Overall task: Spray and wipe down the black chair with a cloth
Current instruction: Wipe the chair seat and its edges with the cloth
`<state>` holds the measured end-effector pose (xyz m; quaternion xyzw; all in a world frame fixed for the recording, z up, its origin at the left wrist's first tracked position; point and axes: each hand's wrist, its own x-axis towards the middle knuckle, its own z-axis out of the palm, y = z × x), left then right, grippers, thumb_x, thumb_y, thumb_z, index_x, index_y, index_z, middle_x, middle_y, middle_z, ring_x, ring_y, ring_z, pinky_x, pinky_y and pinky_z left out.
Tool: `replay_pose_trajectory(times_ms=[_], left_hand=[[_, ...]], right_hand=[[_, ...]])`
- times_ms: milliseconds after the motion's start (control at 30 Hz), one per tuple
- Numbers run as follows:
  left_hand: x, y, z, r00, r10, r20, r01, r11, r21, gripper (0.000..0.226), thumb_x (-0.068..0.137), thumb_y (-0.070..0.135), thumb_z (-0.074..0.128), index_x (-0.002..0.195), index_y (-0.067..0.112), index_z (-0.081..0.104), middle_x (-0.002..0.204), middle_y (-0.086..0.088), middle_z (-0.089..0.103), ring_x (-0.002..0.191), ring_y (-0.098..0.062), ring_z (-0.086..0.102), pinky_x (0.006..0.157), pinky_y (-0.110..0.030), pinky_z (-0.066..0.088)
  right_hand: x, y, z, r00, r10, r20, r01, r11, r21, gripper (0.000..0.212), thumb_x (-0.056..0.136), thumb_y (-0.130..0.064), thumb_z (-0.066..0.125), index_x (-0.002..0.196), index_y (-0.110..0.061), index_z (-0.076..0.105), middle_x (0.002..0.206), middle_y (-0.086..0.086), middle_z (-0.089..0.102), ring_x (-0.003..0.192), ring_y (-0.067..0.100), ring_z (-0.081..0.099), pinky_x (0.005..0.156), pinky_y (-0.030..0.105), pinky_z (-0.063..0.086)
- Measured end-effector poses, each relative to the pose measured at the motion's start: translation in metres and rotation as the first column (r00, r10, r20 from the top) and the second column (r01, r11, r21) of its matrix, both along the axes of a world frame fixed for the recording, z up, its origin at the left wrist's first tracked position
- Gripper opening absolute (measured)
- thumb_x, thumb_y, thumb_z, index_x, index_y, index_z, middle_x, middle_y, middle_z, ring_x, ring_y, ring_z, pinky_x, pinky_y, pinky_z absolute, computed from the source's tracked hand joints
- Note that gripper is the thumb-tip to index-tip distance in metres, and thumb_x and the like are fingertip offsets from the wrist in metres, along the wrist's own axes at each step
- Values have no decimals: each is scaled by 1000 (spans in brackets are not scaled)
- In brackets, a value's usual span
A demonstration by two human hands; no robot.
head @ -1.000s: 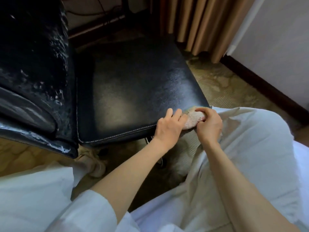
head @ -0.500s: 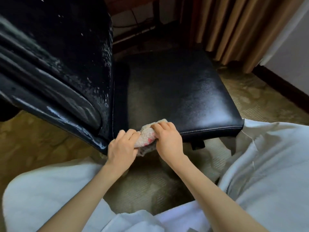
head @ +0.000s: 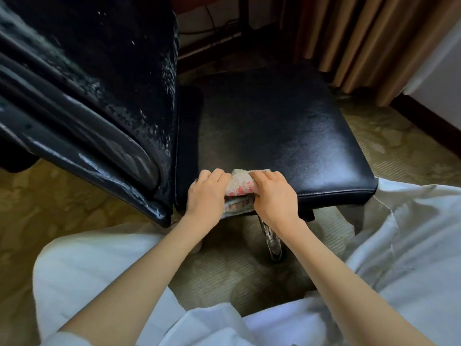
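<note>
The black chair fills the middle of the head view: its leather seat (head: pixel 287 136) lies ahead and its worn, flaking backrest (head: pixel 94 96) rises at the left. A beige cloth with red marks (head: pixel 238 186) lies folded over the seat's near edge, close to the backrest. My left hand (head: pixel 205 196) grips the cloth's left end with curled fingers. My right hand (head: pixel 273 193) grips its right end, fingers curled over the top. Part of the cloth hangs below the seat edge between my hands.
A chrome chair leg (head: pixel 272 240) stands under the seat near my right wrist. My knees in white cloth (head: pixel 399 245) flank the chair. Tan curtains (head: pixel 349 41) and a dark skirting board (head: pixel 429 123) stand at the back right. Patterned carpet (head: pixel 50 201) covers the floor.
Both hands have slid the cloth along the seat's near edge from its right corner to the end beside the backrest. The view has swung left and moved closer.
</note>
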<state>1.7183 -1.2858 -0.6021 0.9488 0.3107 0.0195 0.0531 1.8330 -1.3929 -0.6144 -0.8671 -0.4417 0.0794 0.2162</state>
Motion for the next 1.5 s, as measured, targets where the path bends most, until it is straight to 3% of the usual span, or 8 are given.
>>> replay_pose_trajectory(times_ms=[200, 367, 533, 633, 933, 1167, 1267, 1500], left_hand=[[66, -7, 1, 993, -99, 57, 100, 995, -22, 47, 92, 21, 61, 135, 20, 45, 133, 0, 49, 114, -20, 46, 90, -32, 43], [126, -38, -6, 977, -186, 105, 190, 981, -26, 41, 92, 14, 59, 131, 18, 48, 126, -3, 51, 108, -24, 46, 85, -34, 43], [155, -58, -12, 972, -203, 115, 207, 978, -27, 43, 90, 10, 60, 130, 18, 47, 124, -3, 49, 109, -26, 45, 90, -37, 43], [146, -54, -14, 968, -215, 129, 223, 973, -53, 51, 86, 20, 69, 131, 21, 45, 125, -1, 49, 108, -23, 47, 87, -35, 45], [102, -48, -4, 975, -209, 72, 216, 968, -124, 58, 89, 30, 65, 139, 20, 38, 135, -2, 44, 114, -23, 45, 91, -33, 43], [38, -35, -5, 994, -78, 81, 89, 985, -148, 55, 89, 28, 64, 139, 24, 41, 136, 3, 46, 115, -19, 45, 91, -32, 42], [11, -31, -7, 996, -33, 85, 44, 990, -131, 51, 91, 18, 58, 139, 25, 43, 135, 6, 46, 112, -18, 45, 88, -31, 41], [-20, -24, 6, 1000, -4, 10, 5, 996, -93, 57, 89, 21, 63, 140, 23, 37, 136, 4, 43, 117, -20, 43, 92, -33, 41]], right_hand=[[53, -18, 6, 990, -140, 10, 140, 989, -42, 48, 87, -12, 57, 132, -27, 51, 130, -4, 56, 117, 21, 47, 88, 36, 47], [110, -54, 3, 971, -237, 37, 237, 971, -10, 54, 74, 1, 50, 121, -25, 60, 112, 5, 65, 106, 29, 52, 76, 40, 48], [132, -74, 0, 961, -270, 66, 270, 963, 1, 51, 78, 3, 51, 122, -19, 62, 113, 9, 65, 103, 32, 54, 83, 38, 44], [130, -72, -2, 967, -244, 73, 243, 970, 23, 45, 80, 2, 52, 120, -15, 63, 114, 10, 65, 102, 32, 54, 84, 38, 43], [105, -65, -6, 991, -94, 98, 94, 996, 0, 50, 71, 7, 54, 115, -15, 64, 113, 8, 64, 95, 34, 53, 77, 35, 42], [48, -36, 3, 999, -2, 36, 5, 997, -78, 46, 84, -5, 59, 128, -17, 55, 131, 5, 53, 116, 27, 46, 92, 38, 46], [27, -28, 3, 998, 55, 21, -53, 995, -85, 48, 86, -7, 61, 131, -19, 52, 133, 1, 50, 120, 24, 42, 92, 35, 46], [1, -16, 9, 992, 124, 26, -122, 989, -87, 50, 89, -13, 63, 135, -24, 48, 138, -5, 48, 125, 16, 41, 99, 28, 43]])
